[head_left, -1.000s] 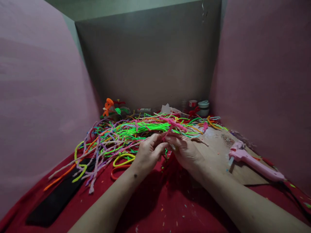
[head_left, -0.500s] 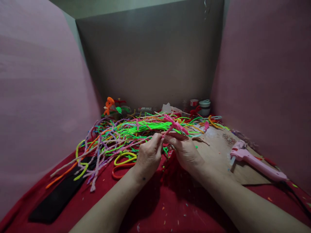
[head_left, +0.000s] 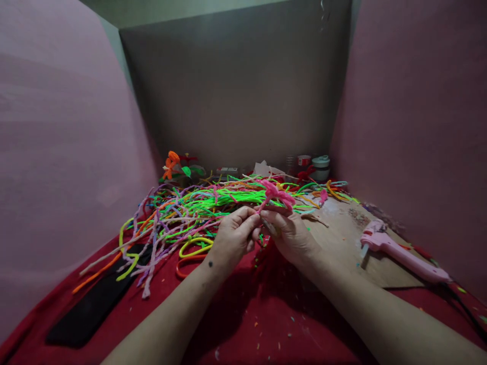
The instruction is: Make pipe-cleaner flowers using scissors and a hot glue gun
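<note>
The left hand (head_left: 233, 237) and right hand (head_left: 292, 237) meet fingertip to fingertip above the tabletop (head_left: 266, 324), both pinching the stem of a pink pipe cleaner (head_left: 276, 193), whose looped upper end stands just over the fingers. The grip point is probably a twist in the stem, though the fingers hide it. Just behind lies a loose heap of mixed pipe cleaners (head_left: 198, 203), neon green uppermost. To the right, a wooden board (head_left: 338, 238) carries a pink glue gun (head_left: 399, 256), well apart from the hands. Risk: the thin stem may slip or kink under uneven pinching, or its loop may snag strands of the heap.
</note>
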The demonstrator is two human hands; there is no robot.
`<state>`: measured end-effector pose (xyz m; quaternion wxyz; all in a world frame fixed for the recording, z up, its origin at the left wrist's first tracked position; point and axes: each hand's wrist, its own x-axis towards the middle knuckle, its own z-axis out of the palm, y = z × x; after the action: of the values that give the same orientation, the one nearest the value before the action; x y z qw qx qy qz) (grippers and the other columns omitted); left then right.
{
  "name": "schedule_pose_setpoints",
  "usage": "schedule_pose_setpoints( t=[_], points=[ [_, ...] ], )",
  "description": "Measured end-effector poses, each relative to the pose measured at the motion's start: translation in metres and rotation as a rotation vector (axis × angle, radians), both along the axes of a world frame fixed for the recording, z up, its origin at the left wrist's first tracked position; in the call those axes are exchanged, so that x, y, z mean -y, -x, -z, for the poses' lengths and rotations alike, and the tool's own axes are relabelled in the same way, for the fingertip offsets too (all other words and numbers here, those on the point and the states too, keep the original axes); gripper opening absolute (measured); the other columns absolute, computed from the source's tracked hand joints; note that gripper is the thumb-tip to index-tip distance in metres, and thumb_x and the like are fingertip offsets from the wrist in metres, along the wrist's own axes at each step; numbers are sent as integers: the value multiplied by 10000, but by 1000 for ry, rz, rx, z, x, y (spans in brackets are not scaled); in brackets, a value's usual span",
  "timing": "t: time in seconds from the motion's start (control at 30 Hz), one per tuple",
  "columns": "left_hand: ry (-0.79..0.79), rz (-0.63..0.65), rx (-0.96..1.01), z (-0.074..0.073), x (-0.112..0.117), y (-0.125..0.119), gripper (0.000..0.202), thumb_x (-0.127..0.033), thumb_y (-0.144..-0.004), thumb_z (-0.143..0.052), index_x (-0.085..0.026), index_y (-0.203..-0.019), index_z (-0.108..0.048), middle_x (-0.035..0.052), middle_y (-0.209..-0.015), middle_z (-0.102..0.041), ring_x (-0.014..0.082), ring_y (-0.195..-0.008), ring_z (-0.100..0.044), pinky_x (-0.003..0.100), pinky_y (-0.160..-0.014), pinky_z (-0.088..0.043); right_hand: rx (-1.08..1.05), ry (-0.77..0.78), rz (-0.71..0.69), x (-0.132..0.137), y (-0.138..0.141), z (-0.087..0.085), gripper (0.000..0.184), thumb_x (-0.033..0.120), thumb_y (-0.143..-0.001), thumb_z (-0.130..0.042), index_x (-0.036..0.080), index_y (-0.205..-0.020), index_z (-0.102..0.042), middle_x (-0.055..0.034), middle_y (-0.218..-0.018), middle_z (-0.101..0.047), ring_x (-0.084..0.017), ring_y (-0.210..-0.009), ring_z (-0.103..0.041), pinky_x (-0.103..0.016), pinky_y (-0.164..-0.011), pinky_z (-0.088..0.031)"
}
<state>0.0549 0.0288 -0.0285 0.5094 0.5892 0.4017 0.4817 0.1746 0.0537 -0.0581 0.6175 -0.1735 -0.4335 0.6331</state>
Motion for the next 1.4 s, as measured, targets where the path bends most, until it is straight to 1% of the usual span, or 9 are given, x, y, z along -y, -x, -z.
schedule_pose_setpoints(
  t=[0.17, 0.3, 0.5, 0.6, 0.7, 0.83, 1.03, 1.3, 1.4],
  points=[
    [181, 259, 293, -1, -2, 6, 137, -306, -815, -543, -172, -844, -532, -86, -489, -434, 0, -299, -192, 126, -301, -200, -52, 48, -71, 2, 1, -4, 118, 234, -641, -722, 197, -753, -716, 5, -694, -674, -103, -595, -558, -234, -579, -449],
    [200, 304, 285, -2, -2, 7, 152, -295, -823, -525, -185, -925, -543, -93, -496, -427, 3, -299, -184, 123, -301, -199, -61, 76, -99, 3, 0, -5, 145, 232, -618, -730, 173, -748, -704, 9, -642, -666, -96, -543, -547, -223, -533, -434],
    [-170, -25, -213, 0, 1, 1, 174, -316, -808, -530, -158, -741, -558, -41, -555, -513, 59, -421, -429, 176, -418, -339, -51, 107, -71, 2, -2, -5, 102, 252, -617, -716, 174, -673, -678, 15, -575, -622, -107, -509, -512, -233, -489, -403],
    [-410, -198, -435, 6, 0, 1, 125, -272, -816, -513, -181, -794, -597, -40, -555, -495, 83, -479, -439, 195, -488, -363, -56, 146, -8, 2, -2, -6, 89, 200, -579, -724, 181, -661, -694, 13, -624, -649, -110, -564, -521, -234, -536, -417],
    [-510, -276, -531, 9, -1, 2, 125, -232, -823, -492, -189, -780, -600, -45, -533, -467, 85, -480, -416, 200, -503, -345, -21, 130, 49, 2, 0, -4, 108, 209, -597, -716, 183, -701, -713, -2, -660, -665, -130, -613, -536, -249, -572, -417],
    [-330, -229, -385, 4, -1, 2, 148, -264, -821, -496, -173, -752, -590, -51, -536, -447, 65, -458, -374, 183, -450, -303, 33, 83, 87, 2, 2, -3, 121, 246, -628, -725, 195, -736, -720, 0, -705, -681, -136, -660, -556, -267, -646, -420],
    [42, -1, 12, -2, -2, 4, 191, -336, -784, -561, -155, -734, -530, -70, -510, -435, 18, -369, -271, 156, -370, -194, -8, 42, 18, 5, 0, -9, 132, 181, -587, -746, 193, -715, -715, 13, -691, -685, -126, -654, -558, -267, -666, -420],
    [214, 296, 229, -2, -8, 14, 150, -292, -797, -568, -152, -777, -518, -80, -520, -416, -4, -342, -176, 148, -349, -139, -27, 74, -45, 2, -1, -8, 98, 194, -606, -724, 185, -704, -725, 13, -650, -682, -98, -578, -545, -231, -587, -414],
    [199, 303, 171, -4, -6, 13, 149, -307, -811, -538, -161, -790, -517, -79, -538, -401, 5, -353, -165, 152, -353, -139, -18, 79, -22, 1, -2, -9, 107, 192, -593, -728, 195, -700, -724, 20, -631, -674, -100, -569, -541, -240, -598, -416]
  ],
)
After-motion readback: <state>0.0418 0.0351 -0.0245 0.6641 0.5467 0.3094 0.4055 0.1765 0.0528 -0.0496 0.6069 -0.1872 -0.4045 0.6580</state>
